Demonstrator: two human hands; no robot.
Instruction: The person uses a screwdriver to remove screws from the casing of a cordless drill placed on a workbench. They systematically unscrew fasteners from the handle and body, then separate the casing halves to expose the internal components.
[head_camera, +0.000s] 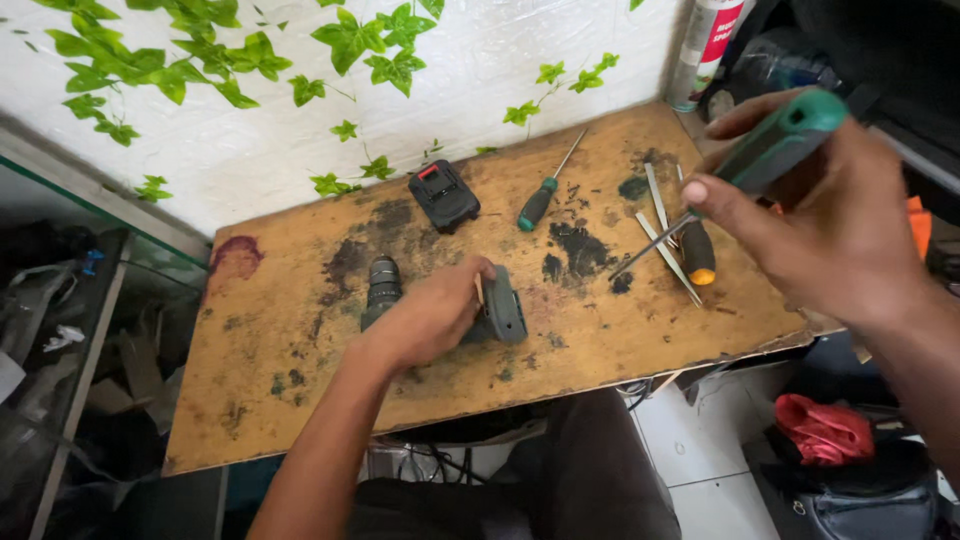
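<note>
My left hand (430, 318) lies on a dark cordless drill (500, 305) on the stained wooden board (280, 400) and grips its body; the drill's chuck (382, 285) sticks out to the left of the hand. My right hand (830, 220) is raised over the board's right end and holds a green-handled screwdriver (775, 148) with its shaft pointing down-left toward the board. The drill's black battery pack (443, 194) sits apart at the back.
A second green-handled screwdriver (540, 200) lies at the back centre. An orange-tipped tool (697, 255) and thin metal strips (662, 225) lie at the right. A spray can (708, 45) stands at the back right. A red cloth (822, 428) rests on a bag below.
</note>
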